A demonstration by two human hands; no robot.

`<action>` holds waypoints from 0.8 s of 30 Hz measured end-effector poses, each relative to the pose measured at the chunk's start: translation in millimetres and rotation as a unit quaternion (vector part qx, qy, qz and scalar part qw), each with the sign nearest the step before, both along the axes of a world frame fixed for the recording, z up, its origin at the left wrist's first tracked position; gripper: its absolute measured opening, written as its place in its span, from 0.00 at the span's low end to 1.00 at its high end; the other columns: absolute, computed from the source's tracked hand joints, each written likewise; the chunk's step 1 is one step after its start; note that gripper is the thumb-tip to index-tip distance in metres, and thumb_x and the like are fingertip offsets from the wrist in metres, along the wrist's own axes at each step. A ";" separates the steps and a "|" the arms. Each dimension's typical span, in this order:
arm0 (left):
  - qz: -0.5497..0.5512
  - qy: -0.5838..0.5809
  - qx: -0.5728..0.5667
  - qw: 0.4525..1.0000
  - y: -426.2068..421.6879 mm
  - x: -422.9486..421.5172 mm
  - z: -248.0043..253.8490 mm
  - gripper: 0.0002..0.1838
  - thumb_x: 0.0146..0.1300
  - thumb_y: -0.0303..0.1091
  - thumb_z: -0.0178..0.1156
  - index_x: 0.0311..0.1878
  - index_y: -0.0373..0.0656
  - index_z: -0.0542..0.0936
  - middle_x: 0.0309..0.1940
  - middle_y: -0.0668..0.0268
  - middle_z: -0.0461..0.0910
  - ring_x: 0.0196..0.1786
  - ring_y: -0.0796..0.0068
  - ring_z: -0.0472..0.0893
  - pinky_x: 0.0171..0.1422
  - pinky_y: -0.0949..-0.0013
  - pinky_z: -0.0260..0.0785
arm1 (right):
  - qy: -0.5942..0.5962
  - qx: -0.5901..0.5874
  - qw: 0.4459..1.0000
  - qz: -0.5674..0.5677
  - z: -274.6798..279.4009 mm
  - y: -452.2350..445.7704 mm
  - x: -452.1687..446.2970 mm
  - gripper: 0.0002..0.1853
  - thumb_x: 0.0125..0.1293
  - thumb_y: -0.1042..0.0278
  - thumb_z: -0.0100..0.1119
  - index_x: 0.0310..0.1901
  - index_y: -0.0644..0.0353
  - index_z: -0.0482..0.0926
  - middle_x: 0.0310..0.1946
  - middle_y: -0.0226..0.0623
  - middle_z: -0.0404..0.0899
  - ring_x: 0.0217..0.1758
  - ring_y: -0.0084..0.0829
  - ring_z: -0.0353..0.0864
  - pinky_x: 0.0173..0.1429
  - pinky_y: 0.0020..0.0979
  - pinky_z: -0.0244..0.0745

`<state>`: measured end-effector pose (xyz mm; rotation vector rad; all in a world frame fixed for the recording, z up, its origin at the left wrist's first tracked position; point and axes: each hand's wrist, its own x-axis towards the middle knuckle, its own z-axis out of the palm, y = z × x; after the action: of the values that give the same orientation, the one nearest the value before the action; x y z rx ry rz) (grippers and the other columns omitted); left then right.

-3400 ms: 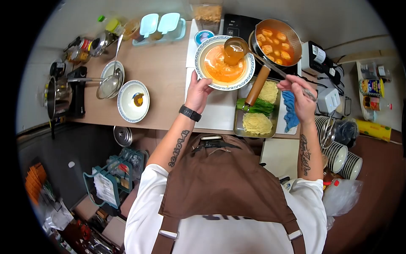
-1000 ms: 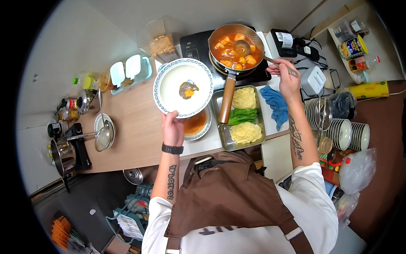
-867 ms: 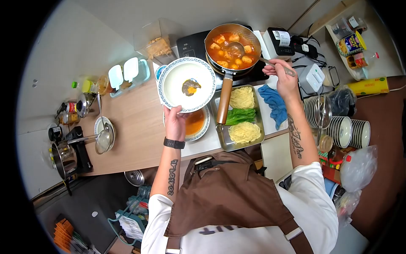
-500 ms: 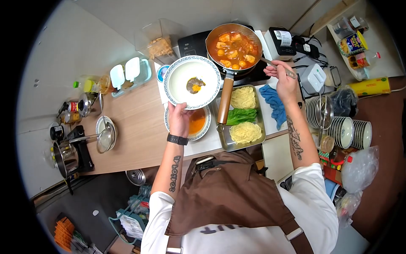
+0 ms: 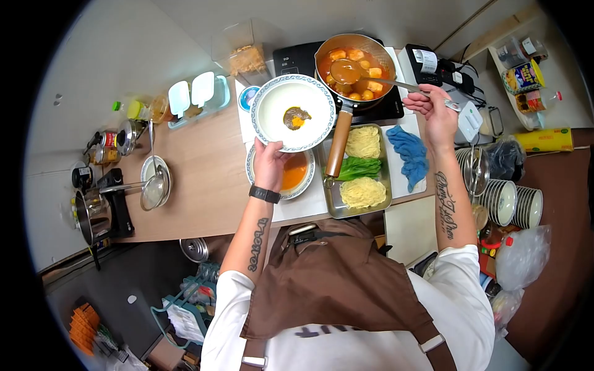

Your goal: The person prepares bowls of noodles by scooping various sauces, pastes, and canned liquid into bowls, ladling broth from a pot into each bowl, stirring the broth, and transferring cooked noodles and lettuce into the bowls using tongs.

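My left hand grips the near rim of a white bowl with a blue patterned edge. A small heap of brown and yellow seasoning lies in it. Partly under that bowl and my hand stands a second bowl of orange-red soup. My right hand is closed round the handle of a ladle, whose scoop is full of red broth over the pot. Chunks and round balls float in the pot's red soup. Its wooden handle points toward me.
A metal tray holds two noodle portions and green leaves. Right of it lies a blue cloth. A label printer stands by the induction cooker. At left are a strainer and a teal container.
The ladle's scoop has come up out of the soup, now filled with broth. My right hand has shifted slightly right. The view has shifted a little, with the bowl still in my left hand.
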<state>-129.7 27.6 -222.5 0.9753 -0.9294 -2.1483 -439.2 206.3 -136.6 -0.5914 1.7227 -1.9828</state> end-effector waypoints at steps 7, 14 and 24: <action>0.003 0.010 0.000 1.000 -2.0 -1.3 -9.2 0.26 0.68 0.28 0.53 0.68 0.50 0.63 0.55 0.64 0.81 0.50 0.68 0.84 0.54 0.59 0.76 | -0.014 -0.003 0.997 0.081 23.4 -5.5 18.9 0.17 0.79 0.65 0.43 0.51 0.72 0.76 0.37 0.51 0.85 0.40 0.39 0.89 0.47 0.33 0.85; 0.005 0.014 0.003 1.000 -0.9 -7.3 -4.0 0.28 0.68 0.29 0.54 0.70 0.50 0.61 0.56 0.62 0.80 0.51 0.65 0.84 0.56 0.57 0.74 | 0.012 0.003 0.980 0.200 16.1 -2.8 42.9 0.13 0.77 0.72 0.47 0.51 0.70 0.80 0.40 0.46 0.86 0.44 0.35 0.89 0.53 0.33 0.85; -0.007 0.018 -0.003 1.000 -3.8 -5.7 -7.0 0.29 0.68 0.27 0.53 0.71 0.52 0.60 0.58 0.64 0.79 0.52 0.67 0.83 0.55 0.58 0.75 | 0.350 0.009 0.905 0.241 30.7 24.6 36.4 0.11 0.66 0.82 0.57 0.46 0.68 0.86 0.40 0.42 0.87 0.45 0.33 0.87 0.52 0.30 0.80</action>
<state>-135.4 23.8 -229.5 0.9285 -0.9263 -2.1660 -402.8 230.9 -105.9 -1.6978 1.7082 -1.4736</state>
